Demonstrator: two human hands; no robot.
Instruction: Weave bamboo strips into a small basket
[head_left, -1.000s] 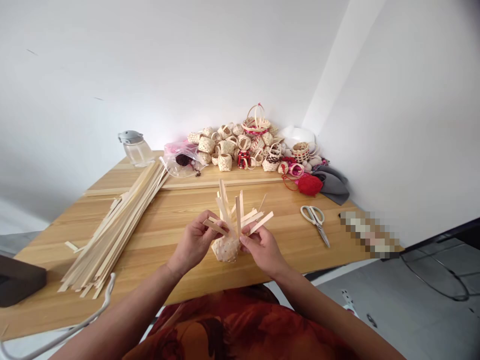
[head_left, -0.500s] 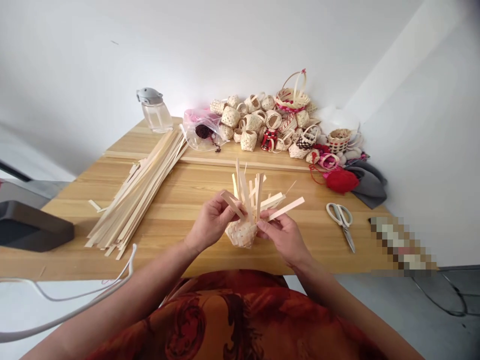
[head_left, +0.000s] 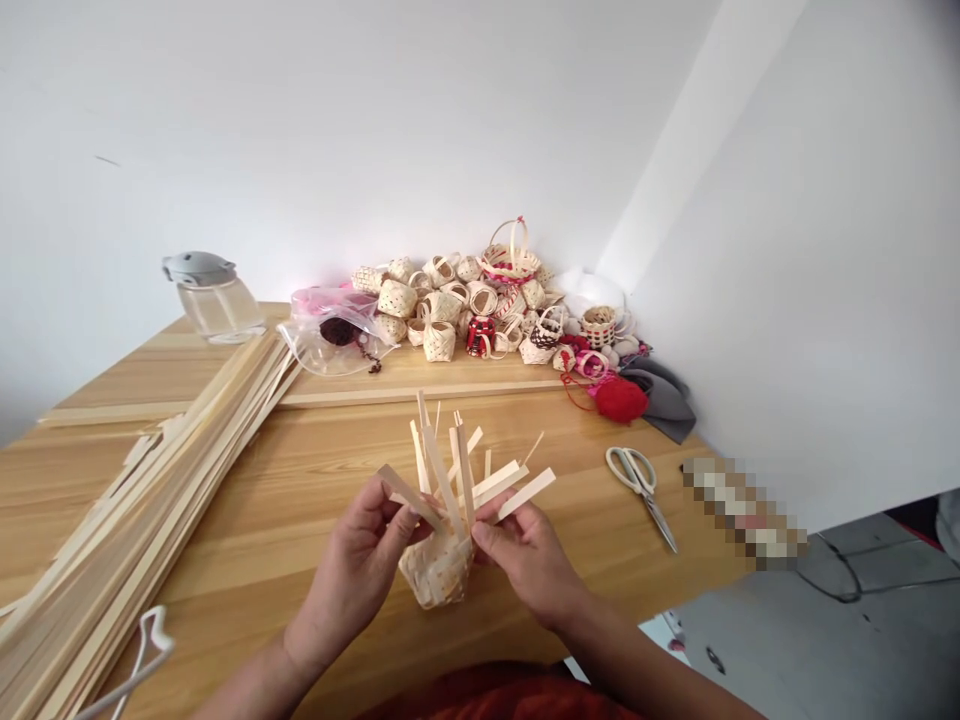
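Pale bamboo strips [head_left: 441, 478] fan upward from a half-woven basket [head_left: 436, 568] held over the wooden table [head_left: 225, 570]; the left hand [head_left: 352, 578] pinches one strip, the right hand [head_left: 527, 562] grasps others near the rim.

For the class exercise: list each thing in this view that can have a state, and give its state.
Half-woven bamboo basket: unfinished, loose strips standing up from the weave.
Left hand: gripping strips at the basket's top.
Right hand: pinching strips at the basket's side.
Scissors: closed, lying flat.
Glass jar: lidded, upright.
Red yarn ball: wound, a loose thread trailing.
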